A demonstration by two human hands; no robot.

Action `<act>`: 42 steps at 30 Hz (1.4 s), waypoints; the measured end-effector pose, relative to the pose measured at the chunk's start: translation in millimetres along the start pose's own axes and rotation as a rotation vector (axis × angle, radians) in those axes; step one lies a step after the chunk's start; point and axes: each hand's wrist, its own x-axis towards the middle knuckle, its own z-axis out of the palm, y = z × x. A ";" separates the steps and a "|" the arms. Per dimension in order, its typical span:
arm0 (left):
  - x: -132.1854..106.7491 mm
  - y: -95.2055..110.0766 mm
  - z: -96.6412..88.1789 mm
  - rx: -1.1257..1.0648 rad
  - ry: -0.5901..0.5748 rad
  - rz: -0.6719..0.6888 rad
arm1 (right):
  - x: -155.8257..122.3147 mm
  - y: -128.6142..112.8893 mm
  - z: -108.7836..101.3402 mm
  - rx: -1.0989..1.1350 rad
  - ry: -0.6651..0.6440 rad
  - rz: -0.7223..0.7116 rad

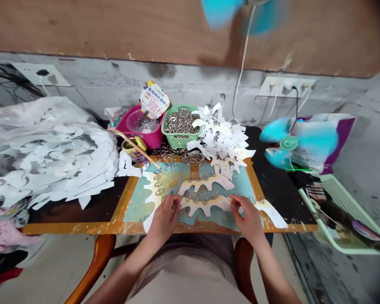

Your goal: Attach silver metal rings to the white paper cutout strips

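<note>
While gripped, strip (205, 205) seemingly lies crosswise.

light: even, soft daylight | shadows: faint | blur: spinning fan (288, 143) (blades smeared) | edges: warped

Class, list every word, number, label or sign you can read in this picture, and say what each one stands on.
No text is legible.
Printed card above the pink basket: coloured lettering, too blurred to read.
Items in the white tray: print too small to read.
Paper cutout between left hand and right hand: no print seen.
</note>
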 end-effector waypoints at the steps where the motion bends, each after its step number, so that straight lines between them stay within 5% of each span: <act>1: 3.4 0.4 -4.4 0.012 0.030 0.016 | 6.0 -3.8 -0.9 0.007 0.011 -0.012; 5: 31.7 -6.9 -12.4 0.073 0.123 0.131 | 49.9 -9.8 2.9 0.017 0.047 -0.079; 9: 67.7 -27.7 0.8 0.208 0.227 0.273 | 106.5 0.4 24.9 -0.022 0.109 -0.113; 14: 76.2 -41.9 14.5 0.450 0.122 0.215 | 138.3 18.9 45.2 -0.102 -0.024 -0.036; 18: 52.7 -13.9 18.5 0.443 0.055 0.180 | 119.7 35.2 20.4 -0.124 0.034 0.015; 20: 42.0 11.2 30.1 0.404 -0.077 0.179 | 101.9 44.5 0.0 -0.136 0.090 0.056; 24: 36.0 60.7 77.9 0.337 -0.378 0.143 | 60.2 58.6 -33.0 -0.128 0.146 0.140; 28: 43.0 86.1 126.6 0.166 -0.452 0.048 | 20.9 59.7 -50.3 -0.086 0.164 0.234; 31: 47.0 87.6 141.3 0.068 -0.479 0.022 | -1.2 55.5 -59.0 -0.079 0.213 0.269; 37: 39.2 58.9 111.7 -0.129 -0.472 -0.085 | -20.3 38.6 -56.7 0.011 0.241 0.268; 42: 18.6 22.6 71.1 -0.590 -0.347 -0.309 | -12.9 6.3 -16.5 0.086 0.050 0.123</act>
